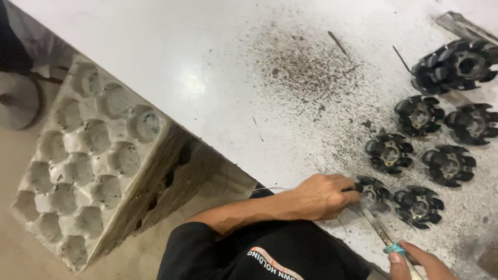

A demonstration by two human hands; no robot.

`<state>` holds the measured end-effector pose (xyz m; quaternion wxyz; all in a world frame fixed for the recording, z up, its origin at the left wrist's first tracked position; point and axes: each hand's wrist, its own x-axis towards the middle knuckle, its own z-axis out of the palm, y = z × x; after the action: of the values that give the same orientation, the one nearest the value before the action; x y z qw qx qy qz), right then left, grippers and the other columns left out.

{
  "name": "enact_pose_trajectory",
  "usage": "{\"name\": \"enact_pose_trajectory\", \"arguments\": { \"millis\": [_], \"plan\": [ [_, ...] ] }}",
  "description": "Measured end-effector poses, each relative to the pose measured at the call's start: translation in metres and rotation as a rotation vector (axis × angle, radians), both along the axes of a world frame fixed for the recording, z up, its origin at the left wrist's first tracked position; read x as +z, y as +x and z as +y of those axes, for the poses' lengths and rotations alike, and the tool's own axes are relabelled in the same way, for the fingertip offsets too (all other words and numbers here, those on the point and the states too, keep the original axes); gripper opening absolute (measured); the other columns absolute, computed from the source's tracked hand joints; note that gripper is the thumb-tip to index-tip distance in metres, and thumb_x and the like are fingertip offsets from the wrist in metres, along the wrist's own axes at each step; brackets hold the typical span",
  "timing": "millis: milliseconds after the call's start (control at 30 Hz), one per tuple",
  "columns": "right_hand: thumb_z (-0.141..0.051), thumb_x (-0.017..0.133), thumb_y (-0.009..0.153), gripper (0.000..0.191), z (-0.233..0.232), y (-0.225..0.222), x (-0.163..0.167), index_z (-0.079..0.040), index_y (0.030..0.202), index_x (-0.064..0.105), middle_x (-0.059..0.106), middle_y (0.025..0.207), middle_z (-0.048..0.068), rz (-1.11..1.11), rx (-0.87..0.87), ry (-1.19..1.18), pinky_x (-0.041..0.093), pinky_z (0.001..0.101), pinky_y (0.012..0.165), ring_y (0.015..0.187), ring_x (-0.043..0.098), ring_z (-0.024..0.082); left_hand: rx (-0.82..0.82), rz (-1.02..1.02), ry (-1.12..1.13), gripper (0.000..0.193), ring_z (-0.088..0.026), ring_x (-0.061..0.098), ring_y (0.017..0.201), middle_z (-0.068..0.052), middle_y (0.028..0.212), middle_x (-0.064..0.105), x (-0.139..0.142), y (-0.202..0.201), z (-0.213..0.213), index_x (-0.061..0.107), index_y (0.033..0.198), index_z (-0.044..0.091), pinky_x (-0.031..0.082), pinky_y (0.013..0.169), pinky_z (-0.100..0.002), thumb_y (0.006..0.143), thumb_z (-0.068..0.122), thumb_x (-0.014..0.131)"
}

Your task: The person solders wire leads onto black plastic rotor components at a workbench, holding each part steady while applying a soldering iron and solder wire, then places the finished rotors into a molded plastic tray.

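From the head camera, the left hand (324,197) lies at the near edge of the white bench (207,78), its fingers closed on a black finned wheel (372,191) that rests on the bench top. The right hand (417,263) shows only partly at the bottom edge of the picture, curled around the handle of a thin metal tool (377,228) whose shaft slants up to the held wheel; the tip looks to touch it, though blur hides the exact contact. The two hands are apart, each clamped on its own thing.

Just beside the held wheel sits another black wheel (418,206), and further ones (448,165) lie in loose pairs behind it, with a larger dark cluster (456,65) near the far right corner. Dark filings (306,67) are scattered across the bench around them. To the left, beside the bench and lower down, stands a stack of grey moulded pulp trays (88,161) with round cups.
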<state>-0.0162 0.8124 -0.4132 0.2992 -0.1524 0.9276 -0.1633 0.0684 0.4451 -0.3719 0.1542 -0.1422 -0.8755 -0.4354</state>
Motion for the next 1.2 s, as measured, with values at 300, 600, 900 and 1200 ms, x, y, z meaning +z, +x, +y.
{"name": "enact_pose_trajectory", "arguments": {
  "millis": [300,600,900,1200],
  "plan": [
    [-0.028,0.064,0.104,0.045,0.058,-0.017,-0.023,0.005,0.134,0.062,0.074,0.109,0.026,0.492,-0.358,-0.676,0.050,0.0500,0.097,0.101,0.069,0.035,0.183,0.459,-0.080,0.020,-0.015,0.061,0.058,-0.007,0.078,0.067,0.138,0.008,-0.074,0.067,0.112,0.002,0.047,0.047,-0.032,0.093,-0.001,0.073],
    [-0.015,0.068,0.107,0.029,-0.038,-0.030,0.020,0.011,0.121,0.066,0.070,0.109,0.017,0.978,-0.638,-1.161,0.061,0.0326,0.075,0.091,0.071,0.021,0.328,1.010,-0.244,0.011,-0.013,0.056,0.060,0.001,0.075,0.065,0.232,-0.191,-0.075,0.070,0.113,0.009,0.049,0.059,-0.032,0.104,0.008,0.075],
    [-0.008,0.063,0.110,0.023,-0.040,-0.021,0.025,0.012,0.119,0.067,0.070,0.112,0.019,0.964,-0.628,-1.091,0.057,0.0277,0.088,0.099,0.069,0.020,0.083,0.212,-0.429,0.040,-0.042,0.046,0.118,-0.017,0.150,0.043,0.060,-0.275,-0.043,0.076,0.103,0.011,0.044,0.100,-0.052,0.076,0.038,0.087],
    [-0.011,0.065,0.104,0.027,-0.039,-0.024,0.030,0.010,0.122,0.069,0.072,0.104,0.017,0.926,-0.741,-1.094,0.056,0.0274,0.082,0.088,0.069,0.017,0.335,0.132,-0.637,0.054,-0.037,0.051,0.113,-0.023,0.138,0.055,0.057,-0.256,-0.063,0.077,0.100,0.001,0.045,0.094,-0.050,0.087,0.053,0.082]
  ]
}}
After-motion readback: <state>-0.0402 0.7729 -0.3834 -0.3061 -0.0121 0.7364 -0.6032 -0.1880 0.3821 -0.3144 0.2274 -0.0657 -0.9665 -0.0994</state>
